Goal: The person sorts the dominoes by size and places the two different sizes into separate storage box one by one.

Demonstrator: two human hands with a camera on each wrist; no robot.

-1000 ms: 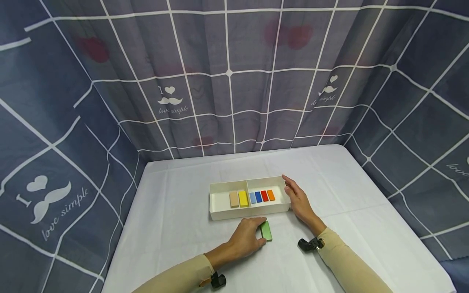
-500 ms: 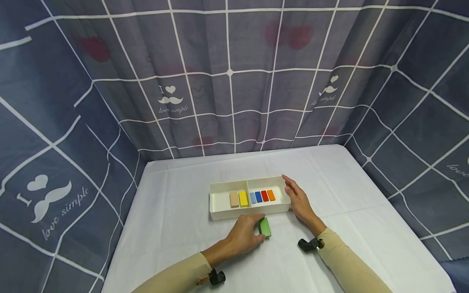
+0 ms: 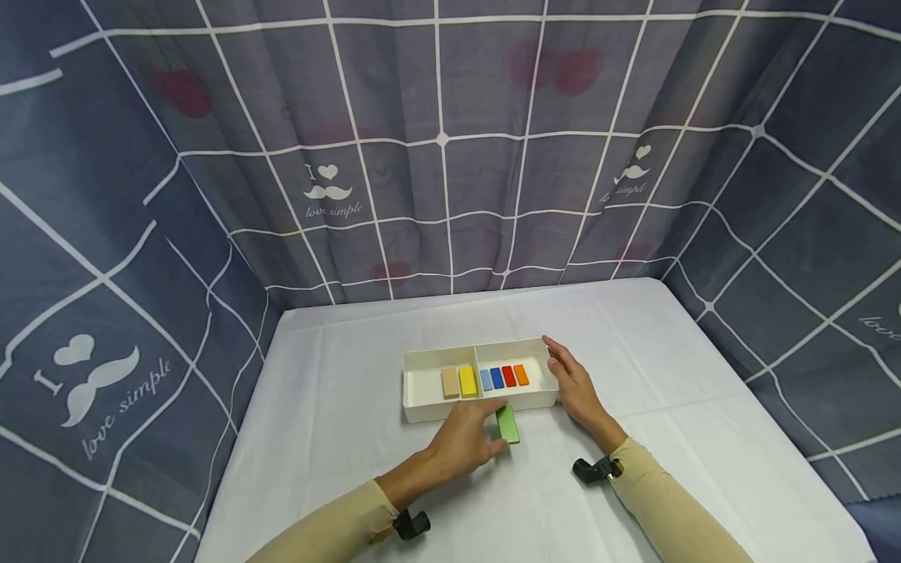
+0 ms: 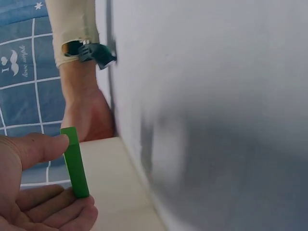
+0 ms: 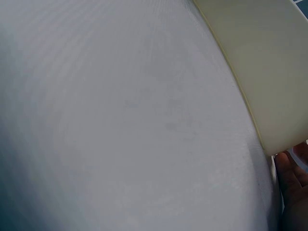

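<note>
Around the whole scene we see a grey-blue checked curtain (image 3: 436, 156), hanging behind and on both sides. Below it sits a table with a white cloth (image 3: 338, 438). On the cloth, near the middle, a white tray (image 3: 415, 410) with two compartments. Left compartment holds a tan block (image 3: 449, 382) and a yellow block (image 3: 468, 381), side by side. Right compartment holds a light blue block (image 3: 486, 380), blue block (image 3: 497, 378), red block (image 3: 508, 376) and orange block (image 3: 520, 374), in a row, close together.

We note our right hand (image 3: 573, 383) lying flat against the tray's right end wall, fingers straight and relaxed, gripping nothing; right wrist view shows only fingertips (image 5: 291, 168) beside the tray corner. Our left hand (image 3: 464, 439) is just in front of the tray's near wall, thumb and fingers clamped on a green block (image 3: 507, 424). Left wrist view shows the green block (image 4: 76, 162) pinched between thumb above and fingers below, held on edge. Whether it touches the cloth we cannot tell. It sits just beside the tray's front wall, outside both compartments.
</note>
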